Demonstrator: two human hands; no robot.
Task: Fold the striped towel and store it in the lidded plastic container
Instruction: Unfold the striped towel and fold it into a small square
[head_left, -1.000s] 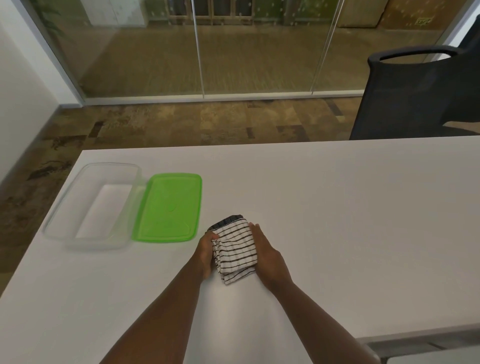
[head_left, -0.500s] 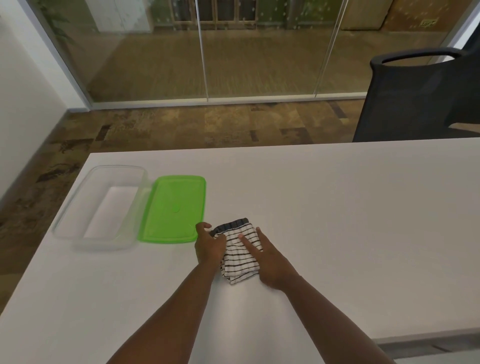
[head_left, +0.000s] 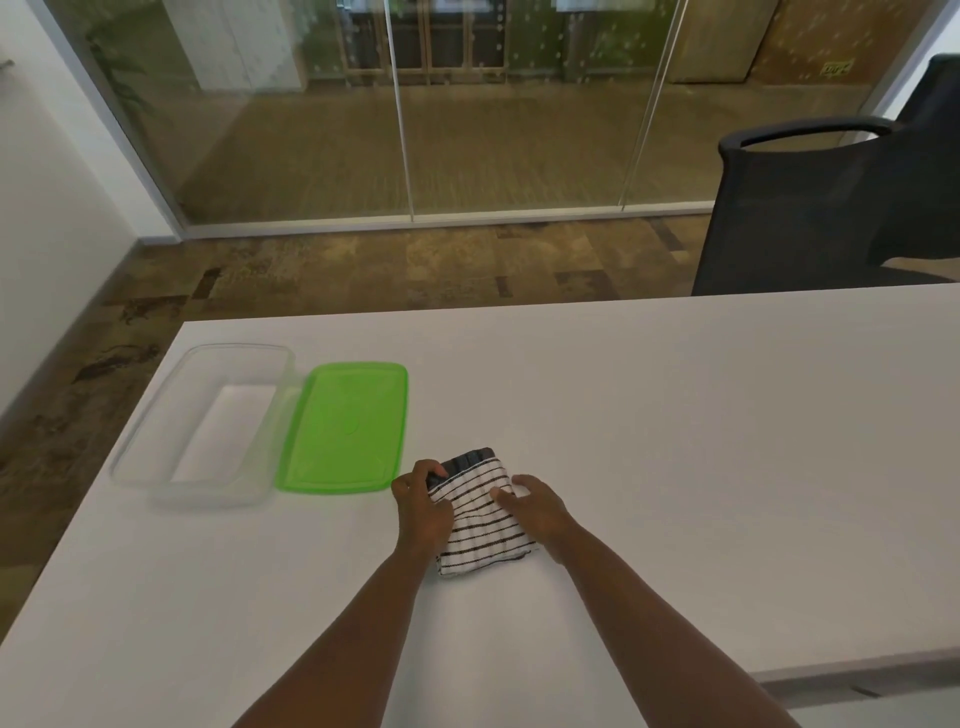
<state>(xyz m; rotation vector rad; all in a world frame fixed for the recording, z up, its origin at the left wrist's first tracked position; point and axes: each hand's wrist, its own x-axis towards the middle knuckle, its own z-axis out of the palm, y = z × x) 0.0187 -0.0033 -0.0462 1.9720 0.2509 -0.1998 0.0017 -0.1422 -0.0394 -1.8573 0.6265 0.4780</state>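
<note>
Both hands on folded striped towel (head_left: 480, 512): left hand (head_left: 421, 506) pinches its edge, right hand (head_left: 535, 506) spread flat. Next: carry to container (head_left: 208, 415), 10 o'clock.

Even, soft daylight on the white table (head_left: 675, 441); faint shadows beneath the forearms (edges bowed by wide-angle distortion, slightly soft).

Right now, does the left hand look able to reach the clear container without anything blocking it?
Probably yes. The left hand grips the striped towel, and only the flat green lid lies between it and the open clear container. The lid is low, so the hand could pass over it.
</note>
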